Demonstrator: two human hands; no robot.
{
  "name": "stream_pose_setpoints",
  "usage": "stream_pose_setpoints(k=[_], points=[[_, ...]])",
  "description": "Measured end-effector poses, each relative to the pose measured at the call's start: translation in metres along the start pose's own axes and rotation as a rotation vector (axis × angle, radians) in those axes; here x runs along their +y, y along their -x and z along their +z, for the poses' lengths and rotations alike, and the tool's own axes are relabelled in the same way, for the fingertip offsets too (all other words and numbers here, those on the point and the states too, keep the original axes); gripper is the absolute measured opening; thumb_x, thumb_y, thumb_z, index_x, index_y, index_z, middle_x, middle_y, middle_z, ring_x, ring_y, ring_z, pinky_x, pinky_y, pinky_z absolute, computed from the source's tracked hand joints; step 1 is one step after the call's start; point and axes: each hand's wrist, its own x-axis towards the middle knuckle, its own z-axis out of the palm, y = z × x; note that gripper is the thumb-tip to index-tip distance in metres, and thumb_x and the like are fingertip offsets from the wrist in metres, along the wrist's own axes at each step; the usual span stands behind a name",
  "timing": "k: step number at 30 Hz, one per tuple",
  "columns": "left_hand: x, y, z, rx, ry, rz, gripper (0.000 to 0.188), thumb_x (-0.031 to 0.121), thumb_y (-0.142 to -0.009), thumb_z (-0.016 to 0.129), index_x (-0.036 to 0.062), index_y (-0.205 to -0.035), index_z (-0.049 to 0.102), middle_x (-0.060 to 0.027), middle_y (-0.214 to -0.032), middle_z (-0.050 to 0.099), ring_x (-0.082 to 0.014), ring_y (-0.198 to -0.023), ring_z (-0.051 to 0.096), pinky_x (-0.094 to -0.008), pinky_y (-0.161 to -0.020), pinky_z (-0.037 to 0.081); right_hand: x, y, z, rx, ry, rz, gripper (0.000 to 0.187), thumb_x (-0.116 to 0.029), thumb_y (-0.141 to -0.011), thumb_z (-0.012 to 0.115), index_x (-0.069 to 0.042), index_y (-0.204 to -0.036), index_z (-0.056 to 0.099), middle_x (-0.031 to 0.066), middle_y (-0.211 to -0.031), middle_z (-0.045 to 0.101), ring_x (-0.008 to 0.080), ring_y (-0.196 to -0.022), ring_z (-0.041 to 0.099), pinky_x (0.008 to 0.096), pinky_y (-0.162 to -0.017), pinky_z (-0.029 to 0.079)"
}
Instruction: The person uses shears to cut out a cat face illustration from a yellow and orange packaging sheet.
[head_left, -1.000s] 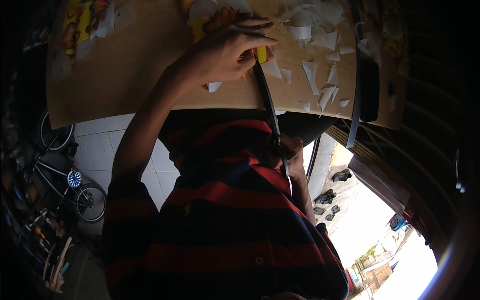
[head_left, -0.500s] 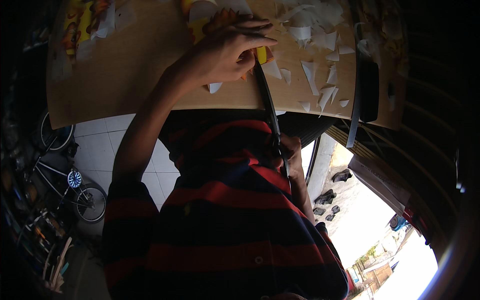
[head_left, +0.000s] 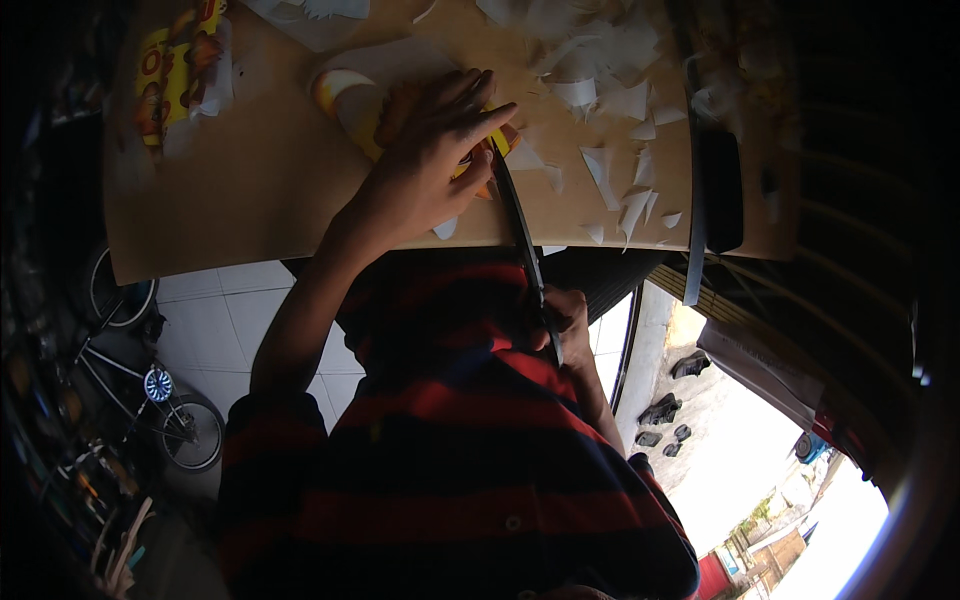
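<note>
The left hand lies flat on the table with its fingers spread a little. It presses down on a yellow and orange printed paper piece. The fingertips reach to the edge of that paper, right where a long dark blade touches it.

The right hand is lower down, close to the striped shirt. It is closed around the handle end of the long dark blade. The blade runs in a line from this hand up and a bit to the left, over the near edge of the table, to the paper. So the paper lies up and away from the right hand, and the left hand is much nearer to it.

To the right of the blade lie many white paper scraps. Another printed paper strip lies far to the left.

The left hand hides most of the paper. The blade tip is hard to see. I cannot tell if the tool has 1 blade or 2.
</note>
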Motion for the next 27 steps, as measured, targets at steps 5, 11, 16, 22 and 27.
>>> stream_pose_setpoints(k=[5, 11, 16, 22, 27], points=[[0.012, 0.008, -0.008, -0.003, -0.006, -0.081, 0.047, 0.008, -0.089, 0.061, 0.0050, -0.134, 0.050, -0.0185, -0.149, 0.034, -0.0358, -0.140, 0.029, -0.0445, -0.112, 0.027, -0.011, -0.002, 0.002, -0.026, -0.024, 0.018, 0.066, -0.061, -0.062, 0.078, 0.001, -0.081, 0.062, -0.0024, -0.055, 0.055, 0.0033, -0.050, 0.049, 0.0220, -0.044, 0.034], [0.012, 0.011, -0.017, 0.032, 0.025, -0.151, 0.049, 0.010, -0.086, 0.065, 0.0042, -0.133, 0.050, -0.0198, -0.142, 0.043, -0.0368, -0.135, 0.036, -0.0437, -0.109, 0.032, -0.015, -0.009, -0.001, -0.030, -0.090, -0.059, 0.068, -0.066, -0.065, 0.074, 0.000, -0.078, 0.061, -0.0032, -0.055, 0.052, 0.0038, -0.051, 0.048, 0.0222, -0.044, 0.033], [0.013, 0.015, -0.011, 0.108, -0.011, -0.087, 0.045, 0.013, -0.083, 0.068, -0.0021, -0.123, 0.055, -0.0229, -0.131, 0.052, -0.0361, -0.128, 0.044, -0.0432, -0.106, 0.036, -0.018, -0.010, 0.001, -0.005, 0.062, -0.050, 0.083, -0.084, -0.064, 0.057, -0.002, -0.074, 0.058, -0.0039, -0.052, 0.050, 0.0057, -0.047, 0.050, 0.0222, -0.043, 0.035], [0.017, 0.017, -0.011, 0.082, 0.048, -0.150, 0.045, 0.014, -0.085, 0.069, -0.0007, -0.125, 0.056, -0.0216, -0.134, 0.051, -0.0342, -0.131, 0.043, -0.0425, -0.106, 0.036, -0.036, -0.013, 0.012, 0.017, 0.010, -0.041, 0.084, -0.084, -0.066, 0.055, -0.002, -0.076, 0.058, -0.0034, -0.051, 0.051, 0.0063, -0.046, 0.052, 0.0213, -0.042, 0.036], [0.029, 0.020, -0.007, 0.095, -0.075, -0.123, 0.045, 0.017, -0.085, 0.066, -0.0046, -0.123, 0.053, -0.0245, -0.133, 0.049, -0.0390, -0.128, 0.042, -0.0474, -0.106, 0.035, -0.028, -0.012, 0.013, 0.009, -0.027, -0.035, 0.083, -0.084, -0.066, 0.055, -0.002, -0.074, 0.056, -0.0029, -0.050, 0.051, 0.0064, -0.045, 0.052, 0.0209, -0.042, 0.038]])
